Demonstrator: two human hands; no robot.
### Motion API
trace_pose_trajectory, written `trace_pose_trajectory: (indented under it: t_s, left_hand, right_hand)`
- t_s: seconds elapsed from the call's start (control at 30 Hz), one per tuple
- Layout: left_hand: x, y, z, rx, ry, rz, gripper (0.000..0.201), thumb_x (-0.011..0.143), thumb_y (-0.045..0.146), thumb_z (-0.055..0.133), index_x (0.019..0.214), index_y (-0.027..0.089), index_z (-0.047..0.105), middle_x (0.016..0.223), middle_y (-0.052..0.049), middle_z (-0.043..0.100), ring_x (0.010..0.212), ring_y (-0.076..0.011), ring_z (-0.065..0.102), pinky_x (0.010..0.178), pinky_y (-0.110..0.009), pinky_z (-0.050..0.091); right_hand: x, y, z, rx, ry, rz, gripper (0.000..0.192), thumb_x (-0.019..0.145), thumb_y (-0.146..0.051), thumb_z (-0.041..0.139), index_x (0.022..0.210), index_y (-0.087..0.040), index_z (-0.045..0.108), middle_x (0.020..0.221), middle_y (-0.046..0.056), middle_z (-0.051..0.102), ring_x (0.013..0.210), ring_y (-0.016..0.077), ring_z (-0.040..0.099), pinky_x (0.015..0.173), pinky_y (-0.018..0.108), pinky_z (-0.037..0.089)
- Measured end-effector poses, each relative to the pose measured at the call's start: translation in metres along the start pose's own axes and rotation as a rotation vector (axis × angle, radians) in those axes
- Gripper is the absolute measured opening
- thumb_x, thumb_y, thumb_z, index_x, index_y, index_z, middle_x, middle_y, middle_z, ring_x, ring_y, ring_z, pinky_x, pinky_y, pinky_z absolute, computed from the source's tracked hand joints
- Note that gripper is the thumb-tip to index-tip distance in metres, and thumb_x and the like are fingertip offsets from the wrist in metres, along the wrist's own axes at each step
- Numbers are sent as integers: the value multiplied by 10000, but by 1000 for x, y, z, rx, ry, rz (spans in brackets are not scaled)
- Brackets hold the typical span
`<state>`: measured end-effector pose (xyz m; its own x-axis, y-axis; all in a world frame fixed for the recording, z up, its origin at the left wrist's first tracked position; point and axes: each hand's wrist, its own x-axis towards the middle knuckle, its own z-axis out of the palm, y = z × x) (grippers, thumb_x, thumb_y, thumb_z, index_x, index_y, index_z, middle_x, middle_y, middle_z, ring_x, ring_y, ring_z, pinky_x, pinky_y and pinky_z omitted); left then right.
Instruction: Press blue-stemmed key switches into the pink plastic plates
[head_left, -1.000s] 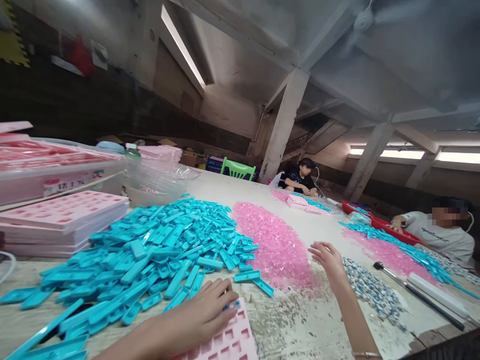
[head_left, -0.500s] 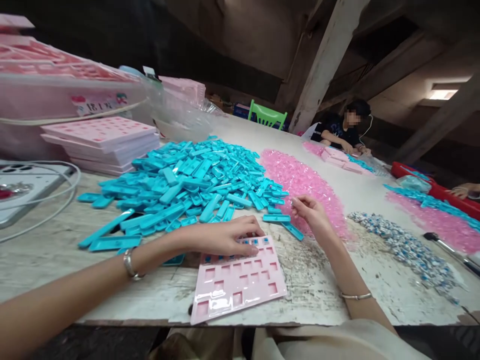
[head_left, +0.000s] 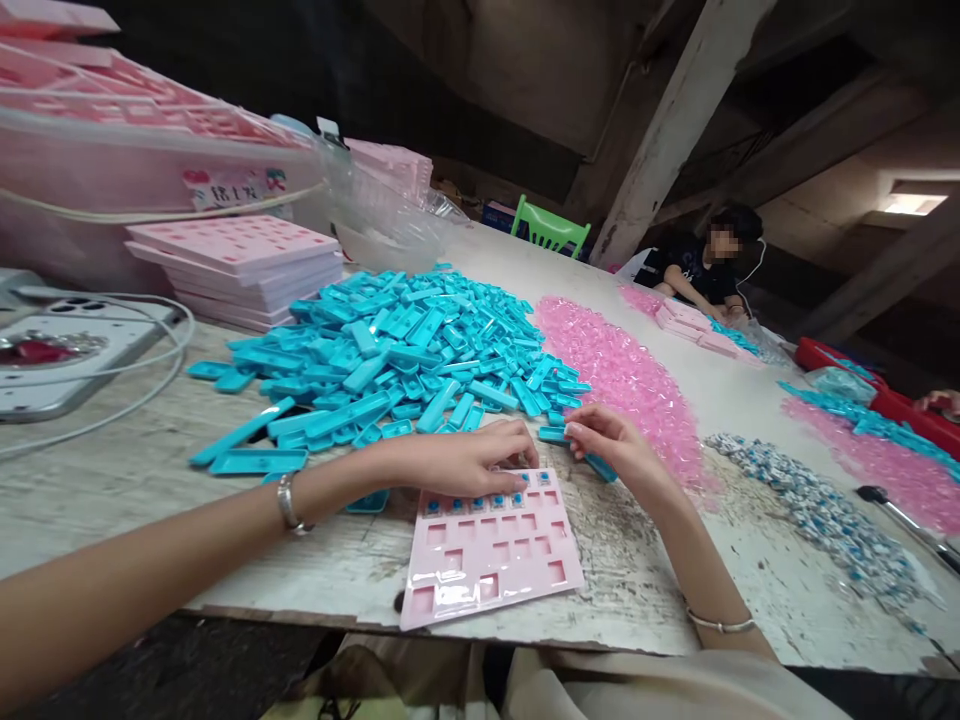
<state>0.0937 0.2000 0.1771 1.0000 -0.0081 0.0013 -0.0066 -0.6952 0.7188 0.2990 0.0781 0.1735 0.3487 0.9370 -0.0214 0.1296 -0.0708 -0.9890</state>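
Overall, your counter (head_left: 337,565) bears a heap of turquoise plastic trays (head_left: 420,340) and a heap of translucent pink pieces (head_left: 622,370), both beyond the pink pocketed plate (head_left: 517,575), rows crosswise. It lies near-left of your right hand (head_left: 615,445), fingertips pinched, contents indiscernible; your left hand (head_left: 465,465), nearer, curls, partly covering blue-centred square inserts (head_left: 478,504).

Green chair (head_left: 553,226), white phone (head_left: 105,338), concrete pillar (head_left: 679,130)

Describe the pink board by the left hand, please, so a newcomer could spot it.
On the table, find the blue pile. On its near side, the left hand touches the pink board. Unlike the stacked boards, it lies alone, with blue pieces in its far slots.
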Motion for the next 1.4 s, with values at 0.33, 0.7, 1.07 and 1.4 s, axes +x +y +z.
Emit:
trace_pose_trajectory:
  t_s: [0.33, 0.7, 1.07, 1.4]
  left_hand:
    - [-2, 3, 5, 121, 70, 19, 136, 980, 257, 425, 1047, 202, 529, 1133, -76, 550, 1136, -240, 481, 1031, -352, 347]
    - [1, 0, 17, 107, 127, 6, 230, 999, 296, 359, 1103, 205, 544, 1163, -83, 563, 1105, -229, 500, 1006, -364, 387]
    - [4, -7, 14, 167, 111, 29, 220, 1009, 296, 388, 1121, 224, 563, 1170, -68, 574, 1141, -238, 483, 1049, -380, 316]
    - [4, -14, 4, 169, 94, 14, 253, 1002, 243, 438, 1176, 182, 611, 1195, -97, 579, 1170, -245, 477, 1045, -359, 322]
  right_hand:
    - [4, 8, 1, 118, 130, -30, 367, 593, -482, 881, 821, -214, 778, 808, 27, 730, 718, 175, 655, 715, 308, 569]
    - [9, 19, 0, 257, 155, 6, 487, 500, -470, 920, 851, -162, 780, 759, 35, 727, 703, 161, 692, 766, 300, 562]
    - [13, 20, -7, 227, 245, -76, 478, 625, -512, 849, 921, -162, 710, 725, 7, 690, 703, 165, 673, 688, 302, 541]
    - [6, 13, -2, 35, 139, -67, 435, 599, -509, 846, 862, -214, 664, 754, -21, 608, 643, 131, 577, 638, 274, 492]
